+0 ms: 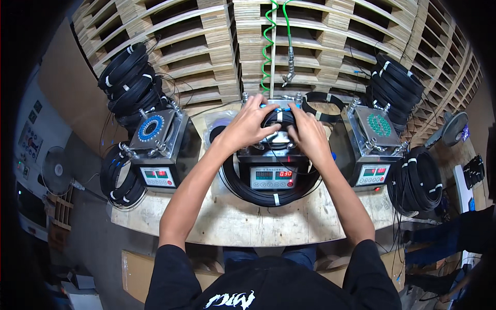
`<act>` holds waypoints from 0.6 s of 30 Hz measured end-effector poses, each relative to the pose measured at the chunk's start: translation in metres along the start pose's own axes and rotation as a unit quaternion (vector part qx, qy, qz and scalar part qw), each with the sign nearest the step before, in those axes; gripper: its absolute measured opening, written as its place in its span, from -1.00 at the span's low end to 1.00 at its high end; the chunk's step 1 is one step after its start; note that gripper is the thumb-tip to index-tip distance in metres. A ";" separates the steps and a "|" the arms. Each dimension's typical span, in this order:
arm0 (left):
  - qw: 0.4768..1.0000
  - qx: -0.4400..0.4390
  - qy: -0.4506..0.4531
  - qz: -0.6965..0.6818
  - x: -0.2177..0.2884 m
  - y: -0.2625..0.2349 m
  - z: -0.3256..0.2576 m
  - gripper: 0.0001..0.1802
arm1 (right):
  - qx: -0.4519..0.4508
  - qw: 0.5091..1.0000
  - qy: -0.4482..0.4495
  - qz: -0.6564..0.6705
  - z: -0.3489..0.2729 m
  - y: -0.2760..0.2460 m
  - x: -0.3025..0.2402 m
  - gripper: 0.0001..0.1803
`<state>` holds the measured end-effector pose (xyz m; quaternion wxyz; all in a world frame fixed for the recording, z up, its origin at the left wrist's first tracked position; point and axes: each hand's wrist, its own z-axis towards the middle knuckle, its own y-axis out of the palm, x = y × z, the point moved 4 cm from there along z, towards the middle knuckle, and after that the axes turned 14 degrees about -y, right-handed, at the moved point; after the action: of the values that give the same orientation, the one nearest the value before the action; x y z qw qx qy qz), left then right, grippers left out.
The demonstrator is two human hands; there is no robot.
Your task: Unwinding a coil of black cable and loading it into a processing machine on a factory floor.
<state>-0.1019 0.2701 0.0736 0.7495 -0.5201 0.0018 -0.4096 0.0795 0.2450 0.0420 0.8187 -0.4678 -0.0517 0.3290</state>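
At the middle bench machine (269, 177), both my hands reach over the metal top. My left hand (250, 124) is curled, its fingertips at the left end of some small blue connector pieces (280, 109) on black cable. Opposite it, my right hand (311, 135) is bent around the right side of the same blue pieces. Between the hands sits a small black cable coil (274, 120) with a white tie. The fingers partly hide the exact grip. A larger black cable coil (276, 199) with a white tie loops around the machine's front.
Similar machines stand at the left (157, 150), with a ring of blue pieces on top, and at the right (373, 147), with green pieces. Stacked black cable coils (135, 85) flank them. A green air hose (289, 31) hangs before wooden pallets (206, 46). Fans stand at both sides.
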 end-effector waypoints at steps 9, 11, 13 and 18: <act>0.987 -0.003 -0.061 0.151 -0.006 0.004 -0.001 -0.57 | 0.024 0.998 -0.022 -0.054 0.003 0.002 0.002 -0.38; 0.987 -0.014 -0.046 0.154 -0.009 -0.001 0.001 -0.58 | -0.012 1.000 -0.007 -0.016 0.008 -0.003 -0.002 -0.41; 0.988 -0.012 -0.022 0.152 -0.005 -0.008 0.009 -0.58 | 0.029 0.999 -0.034 -0.009 0.008 -0.008 0.001 -0.41; 0.988 -0.021 -0.009 0.154 0.017 -0.045 0.026 -0.53 | 0.121 0.989 -0.076 -0.031 0.025 -0.050 -0.014 -0.45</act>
<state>-0.1074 0.2740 0.1280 0.7924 -0.5328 0.0837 -0.2850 0.0834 0.2383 0.0988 0.8727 -0.3374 -0.0882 0.3418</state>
